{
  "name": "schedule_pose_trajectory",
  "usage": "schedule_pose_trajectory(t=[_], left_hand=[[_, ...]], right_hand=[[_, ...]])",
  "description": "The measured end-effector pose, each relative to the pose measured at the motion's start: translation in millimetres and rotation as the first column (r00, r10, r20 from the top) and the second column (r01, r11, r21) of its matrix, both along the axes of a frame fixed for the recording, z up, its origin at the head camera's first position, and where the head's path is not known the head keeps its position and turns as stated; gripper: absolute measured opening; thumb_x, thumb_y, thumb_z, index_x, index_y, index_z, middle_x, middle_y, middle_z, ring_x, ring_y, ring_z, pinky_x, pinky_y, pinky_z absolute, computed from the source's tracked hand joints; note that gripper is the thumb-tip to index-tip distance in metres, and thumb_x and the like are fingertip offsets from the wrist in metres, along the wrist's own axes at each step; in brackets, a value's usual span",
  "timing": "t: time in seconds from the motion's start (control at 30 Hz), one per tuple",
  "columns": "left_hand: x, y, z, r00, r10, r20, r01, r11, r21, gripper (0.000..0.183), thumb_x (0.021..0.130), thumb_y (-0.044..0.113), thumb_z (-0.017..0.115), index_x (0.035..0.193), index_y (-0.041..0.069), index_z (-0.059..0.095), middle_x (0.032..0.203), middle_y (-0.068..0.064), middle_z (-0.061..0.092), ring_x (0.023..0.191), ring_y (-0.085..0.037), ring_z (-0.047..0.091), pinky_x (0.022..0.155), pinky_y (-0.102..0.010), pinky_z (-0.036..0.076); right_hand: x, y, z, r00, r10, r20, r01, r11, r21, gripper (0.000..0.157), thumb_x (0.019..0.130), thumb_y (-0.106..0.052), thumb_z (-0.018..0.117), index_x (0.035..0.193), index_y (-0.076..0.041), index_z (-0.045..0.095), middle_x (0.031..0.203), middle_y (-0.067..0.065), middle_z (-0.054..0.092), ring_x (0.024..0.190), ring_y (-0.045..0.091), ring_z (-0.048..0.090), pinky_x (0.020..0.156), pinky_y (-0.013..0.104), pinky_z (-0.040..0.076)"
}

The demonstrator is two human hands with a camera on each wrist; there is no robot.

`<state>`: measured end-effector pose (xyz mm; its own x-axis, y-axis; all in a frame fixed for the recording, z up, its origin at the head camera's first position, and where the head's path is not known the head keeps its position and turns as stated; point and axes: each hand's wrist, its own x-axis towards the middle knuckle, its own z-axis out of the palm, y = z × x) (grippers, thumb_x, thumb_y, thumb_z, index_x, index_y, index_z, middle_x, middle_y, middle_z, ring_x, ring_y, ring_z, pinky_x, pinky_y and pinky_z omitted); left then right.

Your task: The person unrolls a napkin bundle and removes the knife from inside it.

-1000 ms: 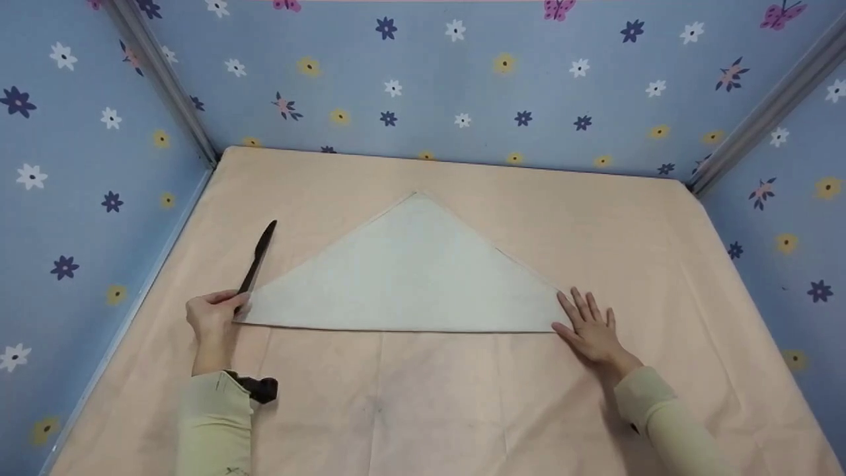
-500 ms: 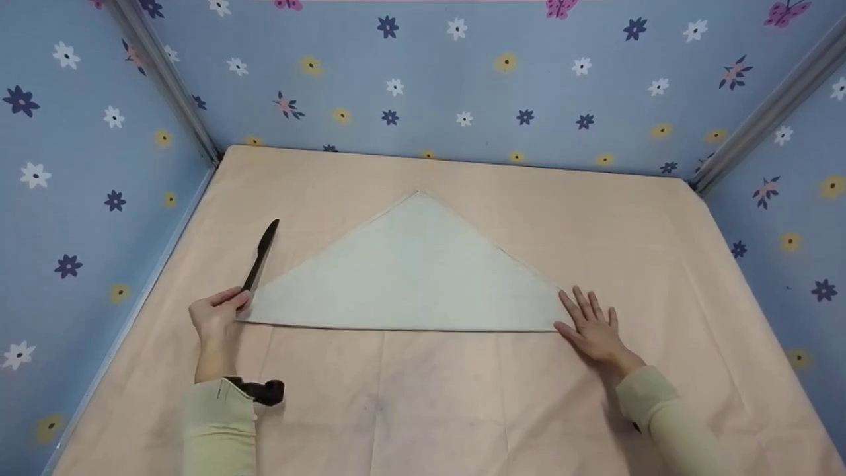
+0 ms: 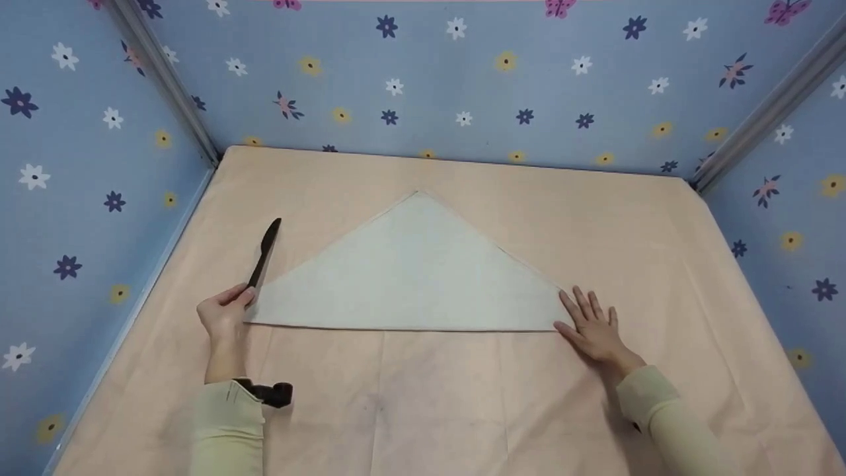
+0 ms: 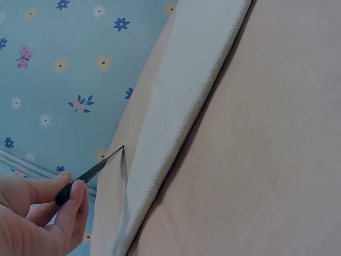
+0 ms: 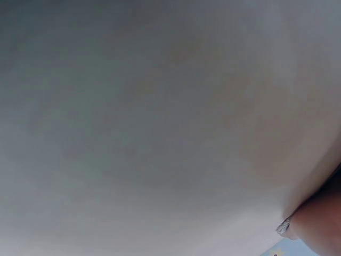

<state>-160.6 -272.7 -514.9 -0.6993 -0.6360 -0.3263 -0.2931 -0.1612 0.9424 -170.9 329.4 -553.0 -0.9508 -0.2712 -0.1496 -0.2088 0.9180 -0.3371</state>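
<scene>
A black knife (image 3: 266, 248) is pinched between the thumb and fingers of my left hand (image 3: 223, 314), its blade angled up and away. In the left wrist view the knife (image 4: 90, 173) runs along the left side of the white cloth (image 4: 176, 101), whose thick folded edge shows there. Seen from the head, that cloth (image 3: 403, 277) lies folded in a triangle, peak at the far side and long fold towards me. My left hand overlaps its left corner. On the right corner my right hand (image 3: 598, 330) rests flat, fingers spread. The right wrist view is mostly blurred, with a fingertip (image 5: 314, 221) low right.
A peach cover (image 3: 436, 396) with creases spreads over the table. Blue flowered panels (image 3: 423, 79) stand at the back and both sides, joined by grey posts (image 3: 165, 79). A black wrist camera (image 3: 274, 395) sticks out from the left sleeve.
My left hand has shifted a little to the right with the knife, covering slightly more of the cloth's left corner. My right hand and the cloth stay in place.
</scene>
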Motion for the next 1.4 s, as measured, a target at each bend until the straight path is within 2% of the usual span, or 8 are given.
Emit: schedule_pose_trajectory(t=[0.07,0.33,0.43,0.7,0.77,1.03,1.17,1.4], left_hand=[[-1.5,0.6,-3.8,0.999,0.004,-0.043,-0.002,0.999,0.038,0.026,0.076,-0.004,0.065,0.101,-0.008,0.063,0.090,-0.012,0.063,0.067,-0.006,0.061,0.065,-0.017,0.051],[-9.1,19.6,0.9,0.998,0.044,-0.048,-0.045,0.999,-0.014,0.030,0.076,-0.007,0.063,0.105,-0.010,0.060,0.091,-0.013,0.062,0.071,-0.008,0.060,0.064,-0.017,0.051],[-16.4,22.7,-3.9,0.997,0.057,-0.061,-0.056,0.998,0.023,0.030,0.074,-0.008,0.065,0.104,-0.009,0.061,0.087,-0.010,0.062,0.072,-0.009,0.060,0.066,-0.017,0.050],[-48.1,15.0,-54.1,0.993,0.037,-0.110,-0.034,0.999,0.031,0.029,0.074,-0.002,0.068,0.103,-0.004,0.064,0.091,-0.011,0.062,0.078,-0.013,0.061,0.067,-0.018,0.050],[-52.7,15.5,-58.8,0.993,0.023,-0.118,-0.022,1.000,0.009,0.029,0.074,0.000,0.069,0.103,-0.004,0.064,0.092,-0.012,0.062,0.077,-0.013,0.061,0.066,-0.017,0.050],[-49.9,41.2,-9.2,0.996,-0.003,-0.090,0.008,0.999,0.054,0.030,0.078,-0.006,0.062,0.108,-0.011,0.058,0.098,-0.018,0.058,0.078,-0.014,0.061,0.070,-0.020,0.050],[-54.8,45.6,-2.7,0.996,-0.026,-0.089,0.031,0.998,0.058,0.030,0.079,-0.007,0.060,0.109,-0.012,0.057,0.102,-0.021,0.056,0.077,-0.015,0.061,0.072,-0.021,0.050],[-71.0,49.0,-6.6,0.995,-0.047,-0.088,0.049,0.998,0.027,0.029,0.079,-0.006,0.061,0.108,-0.010,0.059,0.100,-0.019,0.058,0.076,-0.013,0.061,0.070,-0.020,0.050]], right_hand=[[0.1,-0.2,0.1,1.000,-0.001,0.001,0.001,1.000,-0.005,0.065,0.091,-0.048,0.037,0.143,-0.015,0.015,0.147,0.014,0.002,0.132,0.037,-0.005,0.095,0.063,-0.008],[-0.2,-0.7,0.7,1.000,-0.004,0.001,0.004,1.000,-0.002,0.066,0.091,-0.049,0.038,0.143,-0.015,0.016,0.148,0.013,0.003,0.132,0.036,-0.005,0.096,0.063,-0.008],[-0.5,-0.7,1.3,1.000,-0.003,0.001,0.003,1.000,-0.001,0.066,0.091,-0.048,0.038,0.143,-0.014,0.016,0.148,0.013,0.003,0.132,0.036,-0.004,0.096,0.062,-0.008],[-1.0,-1.0,2.4,1.000,-0.002,0.010,0.001,1.000,0.009,0.066,0.091,-0.048,0.037,0.143,-0.013,0.016,0.147,0.014,0.003,0.132,0.037,-0.005,0.096,0.062,-0.008],[-1.0,-1.3,2.6,1.000,-0.002,0.015,0.002,1.000,0.008,0.066,0.091,-0.048,0.037,0.143,-0.013,0.016,0.147,0.014,0.002,0.132,0.037,-0.005,0.096,0.062,-0.008],[-0.7,-1.1,2.8,1.000,0.006,0.012,-0.006,1.000,0.005,0.065,0.091,-0.047,0.037,0.143,-0.015,0.015,0.147,0.014,0.002,0.132,0.037,-0.005,0.096,0.063,-0.008],[-0.4,-0.8,2.2,1.000,0.011,0.009,-0.011,1.000,-0.002,0.064,0.091,-0.047,0.037,0.143,-0.015,0.014,0.147,0.015,0.002,0.131,0.038,-0.004,0.095,0.063,-0.009],[-1.0,-0.4,1.5,1.000,0.004,0.010,-0.004,1.000,-0.002,0.065,0.091,-0.048,0.036,0.143,-0.015,0.015,0.147,0.015,0.002,0.131,0.038,-0.005,0.095,0.063,-0.009]])
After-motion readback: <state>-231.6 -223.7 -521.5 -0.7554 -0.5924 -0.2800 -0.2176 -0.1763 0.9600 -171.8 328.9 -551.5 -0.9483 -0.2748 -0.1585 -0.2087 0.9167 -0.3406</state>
